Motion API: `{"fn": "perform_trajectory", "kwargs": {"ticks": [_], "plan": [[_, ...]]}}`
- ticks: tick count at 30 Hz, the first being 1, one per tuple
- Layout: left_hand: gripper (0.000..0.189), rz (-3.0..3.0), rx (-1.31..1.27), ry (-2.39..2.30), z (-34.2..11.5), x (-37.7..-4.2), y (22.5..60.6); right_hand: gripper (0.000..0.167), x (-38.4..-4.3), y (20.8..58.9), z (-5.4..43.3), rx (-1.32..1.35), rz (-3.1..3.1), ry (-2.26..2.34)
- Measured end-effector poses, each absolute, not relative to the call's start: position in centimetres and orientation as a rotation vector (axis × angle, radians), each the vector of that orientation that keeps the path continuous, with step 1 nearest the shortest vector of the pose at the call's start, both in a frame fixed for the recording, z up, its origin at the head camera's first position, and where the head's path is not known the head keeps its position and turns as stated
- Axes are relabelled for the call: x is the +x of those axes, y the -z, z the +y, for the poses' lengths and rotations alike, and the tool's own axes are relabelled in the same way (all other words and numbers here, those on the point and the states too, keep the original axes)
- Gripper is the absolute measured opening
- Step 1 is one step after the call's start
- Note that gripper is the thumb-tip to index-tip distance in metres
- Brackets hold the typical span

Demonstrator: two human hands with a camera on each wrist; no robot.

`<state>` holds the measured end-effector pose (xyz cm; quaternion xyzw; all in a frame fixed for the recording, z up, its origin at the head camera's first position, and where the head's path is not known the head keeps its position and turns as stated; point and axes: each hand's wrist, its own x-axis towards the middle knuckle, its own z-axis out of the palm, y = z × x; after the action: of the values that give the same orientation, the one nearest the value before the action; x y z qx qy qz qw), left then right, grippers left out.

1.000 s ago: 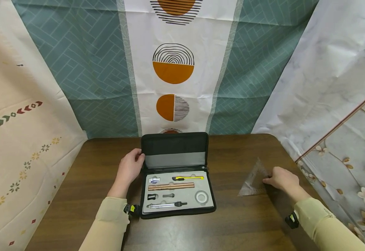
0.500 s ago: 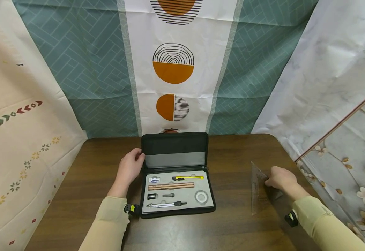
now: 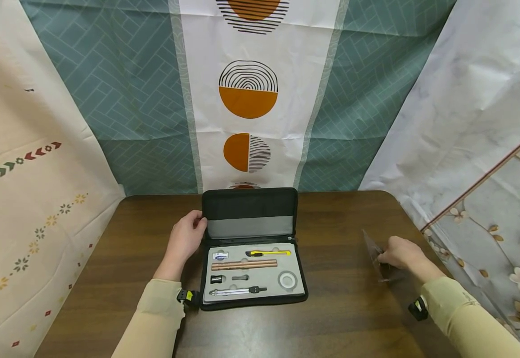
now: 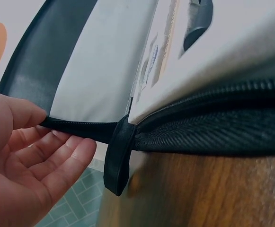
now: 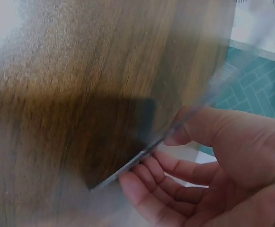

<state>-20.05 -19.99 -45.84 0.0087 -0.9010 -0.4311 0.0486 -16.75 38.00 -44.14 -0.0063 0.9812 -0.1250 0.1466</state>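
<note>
An open black zip case [image 3: 249,204] lies on the table, its lid standing up at the back. My left hand [image 3: 185,242] holds the lid's left edge; in the left wrist view, thumb and fingers [image 4: 26,113] pinch that zipped edge. To the right, my right hand [image 3: 401,254] pinches a clear plastic set square [image 3: 371,254] between thumb and fingers. The set square is tilted up, seen nearly edge-on and blurred in the right wrist view. The case's grey tray holds a yellow utility knife [image 3: 269,253], wooden pencils [image 3: 244,266] and a compass [image 3: 237,292].
Also in the tray are an eraser [image 3: 220,256], a black sharpener [image 3: 216,279], a small grey cylinder [image 3: 240,278] and a white ring-shaped item [image 3: 287,281]. The brown wooden table [image 3: 331,318] meets hanging patterned cloths [image 3: 130,169] at its back and sides.
The set square has turned in my right hand, from showing its broad triangular face to nearly edge-on. My left hand and the case have stayed in place.
</note>
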Motion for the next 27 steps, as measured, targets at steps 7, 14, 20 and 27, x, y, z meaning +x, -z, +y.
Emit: {"fn": "perform_trajectory", "kwargs": {"ticks": [7,14,20,27], "plan": [[0.039,-2.740,0.019,1.306,-19.9,-20.2,45.9,0.046,-16.7,44.2,38.2,-0.054,2.872,0.322],[0.037,-2.730,0.008,1.295,-19.9,-20.1,45.9,0.043,-16.9,44.8,38.5,-0.130,2.966,0.247],[0.038,-2.735,0.009,1.314,-19.8,-20.1,45.9,0.038,-16.9,45.0,38.5,-0.193,3.033,0.194],[0.039,-2.731,0.008,1.307,-20.0,-20.0,45.9,0.031,-16.6,45.2,38.1,-0.235,3.112,0.125]]}}
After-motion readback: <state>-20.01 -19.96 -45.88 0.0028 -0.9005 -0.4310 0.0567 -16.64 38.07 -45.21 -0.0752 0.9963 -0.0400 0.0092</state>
